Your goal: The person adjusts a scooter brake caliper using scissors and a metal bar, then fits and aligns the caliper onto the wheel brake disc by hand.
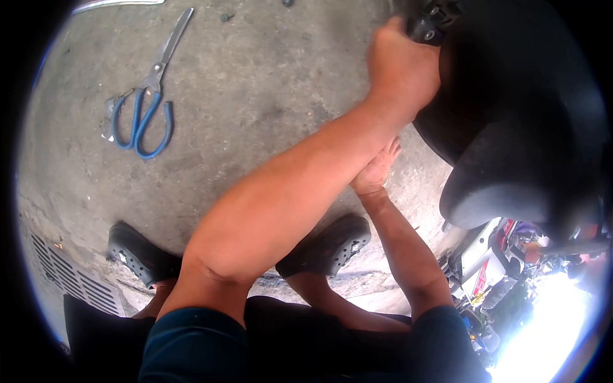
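Note:
My left hand [403,67] reaches across to the upper right, its thumb against a black bolted part [426,30]. The hand appears closed on that part, though most of its fingers are hidden. Just beside it hangs a large, smooth black body [504,83], blurred and cut off by the view's edge. Under my left forearm, my right hand [375,172] is partly covered; its visible fingers are stretched out and no object shows in them. Blue-handled scissors [153,86] lie on the concrete at the left, away from both hands.
Dark clogs [143,252] are on my feet on the concrete floor [255,83]. A slotted drain grate [73,271] lies at lower left. Several motorcycle parts, including a white and red panel [482,262], crowd the lower right beside bright glare. Small dark bits [226,17] lie at the top.

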Demonstrator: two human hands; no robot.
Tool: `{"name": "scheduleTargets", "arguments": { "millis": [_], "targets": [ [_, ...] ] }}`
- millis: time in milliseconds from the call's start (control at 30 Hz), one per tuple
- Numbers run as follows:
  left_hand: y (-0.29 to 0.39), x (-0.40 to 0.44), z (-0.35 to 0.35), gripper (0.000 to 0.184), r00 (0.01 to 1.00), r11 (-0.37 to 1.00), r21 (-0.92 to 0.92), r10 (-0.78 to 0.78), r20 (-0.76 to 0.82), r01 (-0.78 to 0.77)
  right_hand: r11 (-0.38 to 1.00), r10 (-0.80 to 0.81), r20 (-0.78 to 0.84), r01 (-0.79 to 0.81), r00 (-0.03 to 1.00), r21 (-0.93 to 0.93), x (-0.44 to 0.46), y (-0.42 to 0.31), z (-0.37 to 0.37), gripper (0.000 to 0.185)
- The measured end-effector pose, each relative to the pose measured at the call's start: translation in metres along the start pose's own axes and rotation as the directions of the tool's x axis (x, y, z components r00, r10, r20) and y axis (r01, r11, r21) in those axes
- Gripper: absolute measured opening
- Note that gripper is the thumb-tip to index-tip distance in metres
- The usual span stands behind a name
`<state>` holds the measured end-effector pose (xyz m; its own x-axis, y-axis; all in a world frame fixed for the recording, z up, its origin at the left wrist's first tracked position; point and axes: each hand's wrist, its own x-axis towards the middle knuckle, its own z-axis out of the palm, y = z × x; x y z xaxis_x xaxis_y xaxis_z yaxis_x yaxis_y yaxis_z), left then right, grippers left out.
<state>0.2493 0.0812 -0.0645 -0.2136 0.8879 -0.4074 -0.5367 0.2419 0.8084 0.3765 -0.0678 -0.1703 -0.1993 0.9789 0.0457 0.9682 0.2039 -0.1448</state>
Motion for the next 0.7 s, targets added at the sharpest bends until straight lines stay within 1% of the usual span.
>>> {"name": "scheduleTargets", "arguments": {
  "millis": [67, 200, 300, 400, 500, 567, 633, 667, 700],
  "targets": [
    [0.002, -0.001, 0.001, 0.038, 1.000, 1.000, 0.018, -0.003, -0.014, 0.003, 1.000, 0.001, -0.001, -0.001, 1.000, -0.005, -0.002, 0.002, 0.003, 0.070],
    [0.000, 0.001, 0.002, 0.041, 0.999, 0.999, -0.026, -0.036, 0.011, 0.037, 1.000, 0.005, 0.005, -0.005, 1.000, -0.013, -0.001, 0.001, 0.002, 0.070],
    [0.001, 0.001, 0.004, 0.041, 0.997, 0.992, -0.102, -0.071, 0.015, 0.072, 1.000, -0.009, -0.043, 0.009, 0.999, 0.007, 0.001, -0.001, 0.001, 0.070],
    [0.001, 0.000, 0.006, 0.041, 0.994, 0.978, -0.177, -0.112, 0.019, 0.113, 0.999, -0.053, -0.090, 0.054, 0.995, 0.000, 0.002, 0.004, 0.006, 0.078],
    [0.003, 0.001, 0.009, 0.041, 0.989, 0.963, -0.223, -0.148, 0.019, 0.148, 1.000, -0.014, -0.029, 0.014, 0.999, 0.007, 0.000, 0.001, 0.002, 0.070],
    [0.006, -0.001, 0.010, 0.041, 0.986, 0.960, -0.230, -0.166, 0.005, 0.163, 0.998, -0.035, 0.037, 0.036, 0.999, -0.043, -0.006, 0.012, 0.009, 0.071],
    [0.015, -0.006, 0.011, 0.038, 0.978, 0.964, -0.174, -0.208, -0.024, 0.201, 0.998, -0.034, 0.048, 0.037, 0.998, -0.059, -0.006, 0.013, 0.010, 0.072],
    [0.019, -0.005, 0.012, 0.037, 0.974, 0.966, -0.146, -0.221, -0.040, 0.213, 0.998, -0.027, 0.024, 0.029, 0.999, -0.051, -0.003, 0.012, 0.010, 0.073],
    [0.016, -0.003, 0.013, 0.038, 0.971, 0.957, -0.175, -0.240, -0.018, 0.233, 0.999, -0.018, 0.003, 0.018, 1.000, -0.041, -0.002, 0.008, 0.009, 0.074]
  ]
}}
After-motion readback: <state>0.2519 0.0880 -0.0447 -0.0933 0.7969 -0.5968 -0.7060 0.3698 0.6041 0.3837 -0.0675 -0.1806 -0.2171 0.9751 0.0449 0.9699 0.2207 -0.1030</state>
